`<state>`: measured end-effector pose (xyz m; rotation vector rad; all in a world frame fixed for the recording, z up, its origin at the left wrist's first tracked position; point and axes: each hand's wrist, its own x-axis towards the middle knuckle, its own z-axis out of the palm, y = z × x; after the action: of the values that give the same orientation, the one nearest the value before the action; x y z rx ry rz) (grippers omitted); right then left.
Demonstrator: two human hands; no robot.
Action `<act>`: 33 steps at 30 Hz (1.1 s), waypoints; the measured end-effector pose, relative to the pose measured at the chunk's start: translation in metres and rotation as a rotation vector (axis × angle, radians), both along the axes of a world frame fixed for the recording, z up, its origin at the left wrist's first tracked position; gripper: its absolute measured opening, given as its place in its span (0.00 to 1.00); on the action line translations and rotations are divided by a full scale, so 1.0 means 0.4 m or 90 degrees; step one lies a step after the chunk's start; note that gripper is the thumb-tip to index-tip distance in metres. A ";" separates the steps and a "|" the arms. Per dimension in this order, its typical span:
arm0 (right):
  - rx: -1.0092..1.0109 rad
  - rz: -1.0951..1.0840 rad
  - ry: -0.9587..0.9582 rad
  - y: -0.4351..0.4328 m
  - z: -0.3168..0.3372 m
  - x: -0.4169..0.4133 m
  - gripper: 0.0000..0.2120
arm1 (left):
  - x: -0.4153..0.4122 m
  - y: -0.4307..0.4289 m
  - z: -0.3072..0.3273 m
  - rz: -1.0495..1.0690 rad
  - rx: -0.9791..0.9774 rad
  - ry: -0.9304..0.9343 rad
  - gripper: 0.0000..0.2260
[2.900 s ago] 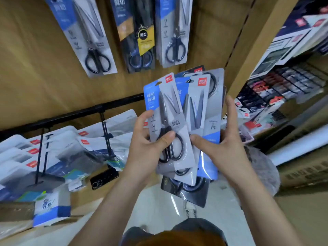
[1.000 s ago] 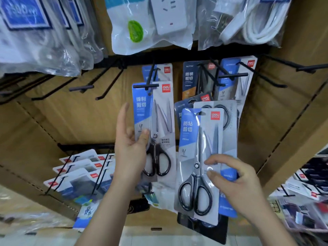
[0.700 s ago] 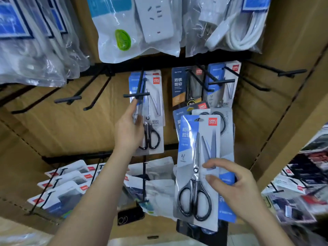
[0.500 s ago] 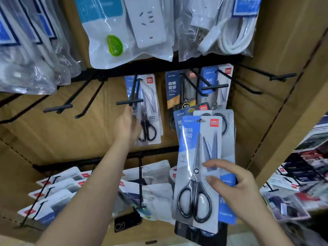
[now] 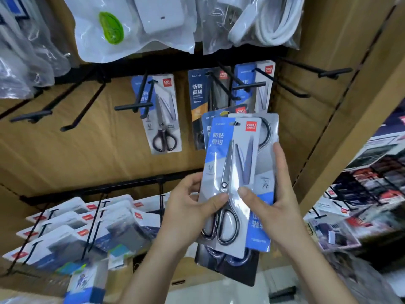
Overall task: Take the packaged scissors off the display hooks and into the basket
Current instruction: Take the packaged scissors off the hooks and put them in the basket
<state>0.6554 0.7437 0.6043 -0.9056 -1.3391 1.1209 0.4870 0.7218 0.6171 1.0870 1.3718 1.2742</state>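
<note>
Scissors in a single pack (image 5: 163, 115) are still hanging on their hook (image 5: 133, 106). The left hand (image 5: 190, 207), up at that pack a moment ago, is now gripping the left edge of the held stack (image 5: 232, 163), thumb on the front. I judge that pack is being left on display. The right hand (image 5: 271, 205) is clasping the stack's right side. No basket is showing. Behind, brown board (image 5: 87, 150) is backing the hooks, and stocked shelves (image 5: 372, 183) are filling the right.
</note>
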 end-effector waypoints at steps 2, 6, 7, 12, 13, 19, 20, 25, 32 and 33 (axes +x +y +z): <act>-0.005 -0.001 0.007 0.001 -0.003 0.005 0.38 | 0.002 0.001 -0.011 0.028 -0.015 -0.019 0.21; -0.047 0.014 0.034 0.004 -0.014 0.020 0.32 | 0.018 -0.005 -0.014 0.045 -0.032 -0.063 0.14; -0.079 0.013 0.064 0.004 -0.016 0.021 0.30 | 0.024 -0.006 -0.014 0.040 -0.034 -0.087 0.13; -0.200 -0.003 0.160 0.003 -0.035 0.020 0.24 | 0.047 -0.011 -0.027 0.012 -0.055 -0.091 0.07; -0.215 -0.004 0.173 0.001 -0.038 0.017 0.23 | 0.048 -0.010 -0.029 0.014 -0.051 -0.073 0.07; -0.176 0.039 0.116 0.001 -0.037 0.022 0.39 | 0.061 -0.017 -0.022 -0.025 -0.050 -0.172 0.08; -0.169 0.047 0.102 0.002 -0.038 0.026 0.41 | 0.061 -0.019 -0.021 -0.022 -0.059 -0.238 0.11; -0.178 0.023 0.100 -0.004 -0.062 0.040 0.38 | 0.042 -0.027 -0.016 0.062 -0.043 -0.377 0.12; -0.100 -0.002 0.008 -0.003 -0.047 0.069 0.40 | -0.066 -0.108 -0.008 0.167 0.067 -0.014 0.13; -0.091 -0.004 0.002 0.000 -0.044 0.066 0.41 | -0.073 -0.115 -0.006 0.181 0.098 0.020 0.12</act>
<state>0.6817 0.7437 0.5866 -1.0097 -1.2645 1.2247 0.4576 0.6758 0.6146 1.0431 1.5115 1.5965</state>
